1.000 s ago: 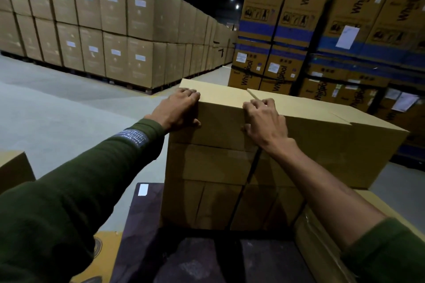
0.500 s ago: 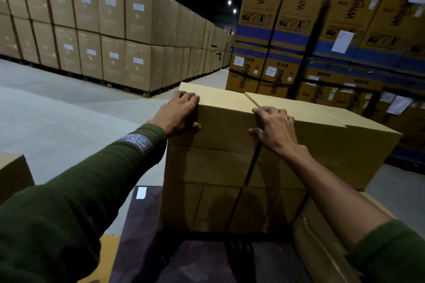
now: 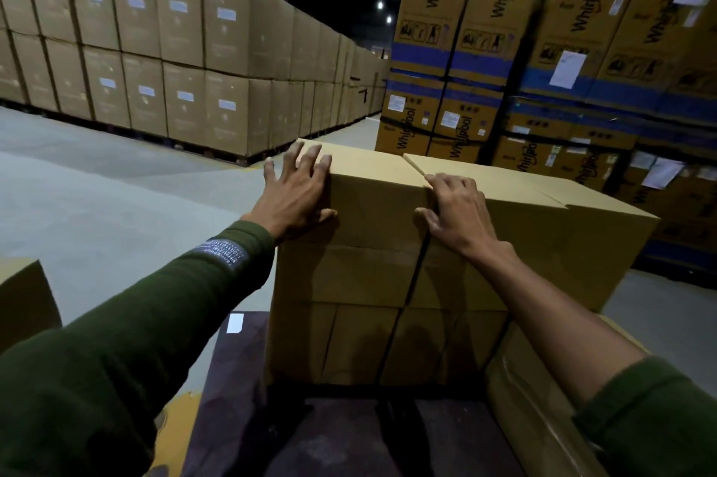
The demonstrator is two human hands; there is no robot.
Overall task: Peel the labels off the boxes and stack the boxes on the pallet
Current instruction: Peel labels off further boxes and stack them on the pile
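A stack of plain brown boxes (image 3: 372, 275) stands on a dark pallet board (image 3: 349, 434) in front of me, two boxes side by side on top. My left hand (image 3: 297, 193) lies with spread, straight fingers against the top left corner of the left top box (image 3: 378, 174). My right hand (image 3: 452, 211) rests at the seam between the two top boxes, fingers bent over the near top edge and thumb on the front face. The right top box (image 3: 555, 228) reaches to the right. No label shows on these boxes.
A film-wrapped box (image 3: 535, 399) sits low at the right beside the stack. Another brown box (image 3: 23, 302) is at the left edge. Tall rows of labelled cartons (image 3: 163, 61) stand far left and Whirlpool cartons (image 3: 543, 50) behind. Grey floor (image 3: 97, 205) lies left. A small white tag (image 3: 235, 323) marks the pallet board.
My left hand slid off the top of the box to its left corner and its fingers spread straight. My right hand shifted a little right along the seam. The view moved slightly.
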